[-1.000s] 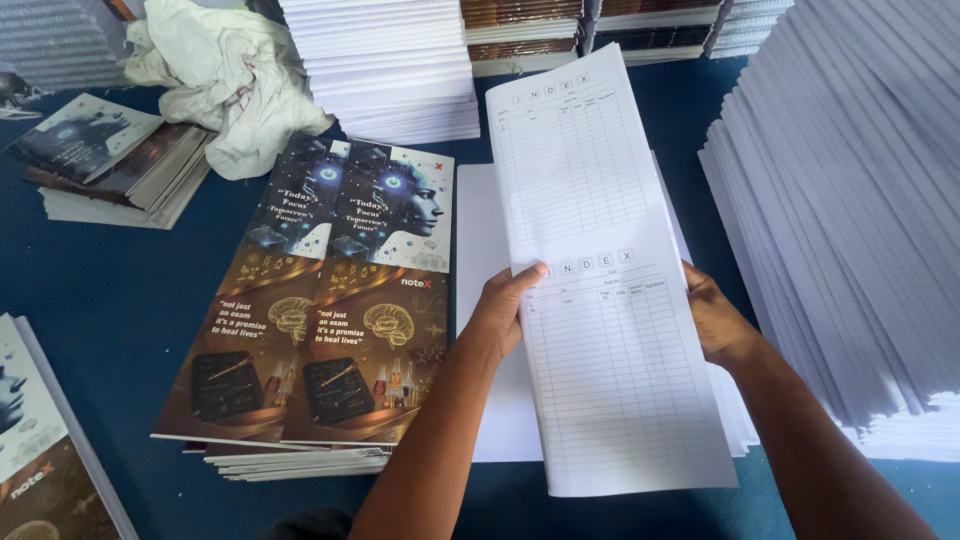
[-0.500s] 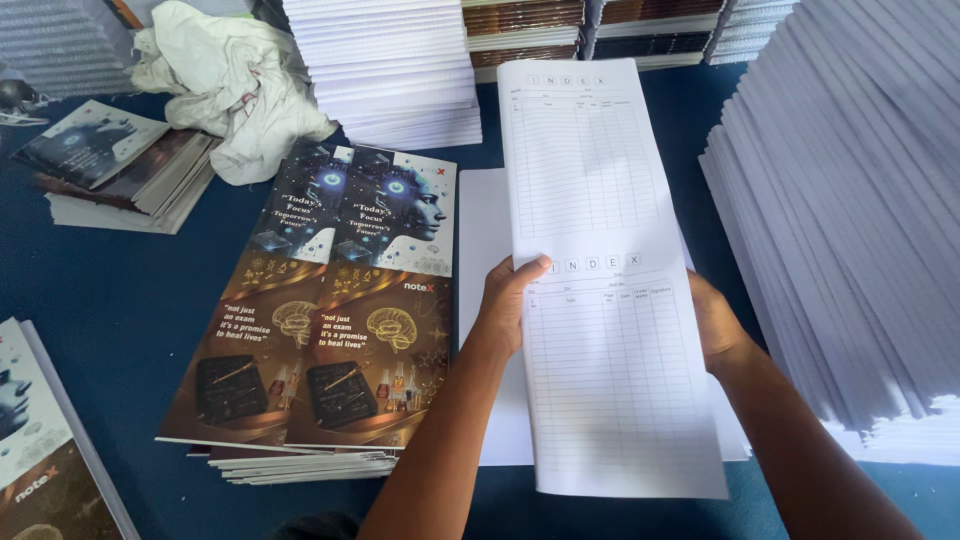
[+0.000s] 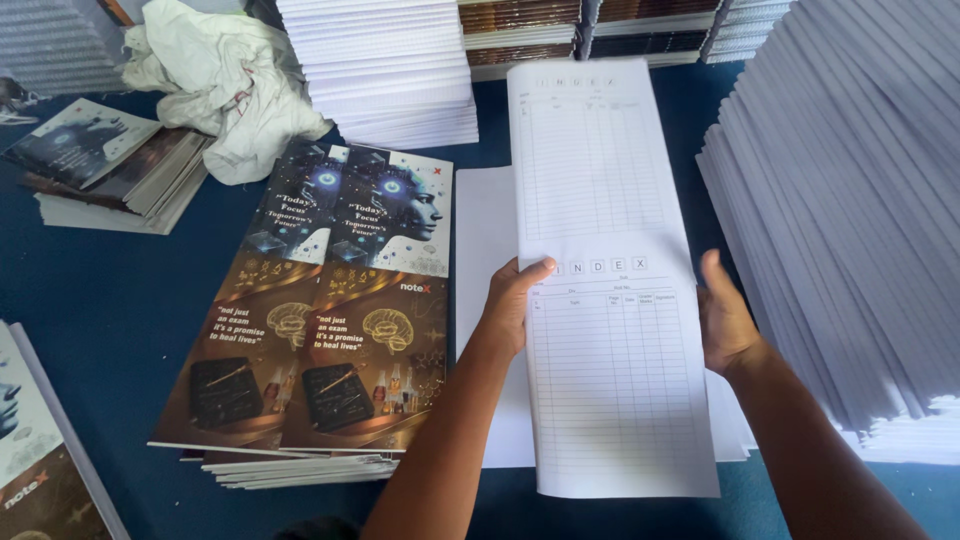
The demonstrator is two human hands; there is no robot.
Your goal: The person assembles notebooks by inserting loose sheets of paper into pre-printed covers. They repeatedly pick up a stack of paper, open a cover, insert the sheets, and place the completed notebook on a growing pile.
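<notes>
My left hand [image 3: 512, 305] grips the left edge of a long white printed sheet [image 3: 608, 270] ruled with table lines. My right hand [image 3: 726, 318] holds the same sheet by its right edge, thumb on top. The sheet lies lengthwise over a low pile of blank white paper [image 3: 484, 300] on the blue table. Just left of my left hand sits a stack of glossy printed covers [image 3: 330, 310], blue at the top and brown below.
A tall slanted stack of white sheets [image 3: 850, 200] fills the right side. More white stacks [image 3: 390, 70] stand at the back, with a crumpled white cloth [image 3: 225, 85] beside them. Other cover piles lie far left [image 3: 95, 160] and at the bottom left corner [image 3: 40, 470].
The long sheet has straightened from a tilt to lie nearly square with the table. Both hands stayed on its edges and shifted slightly.
</notes>
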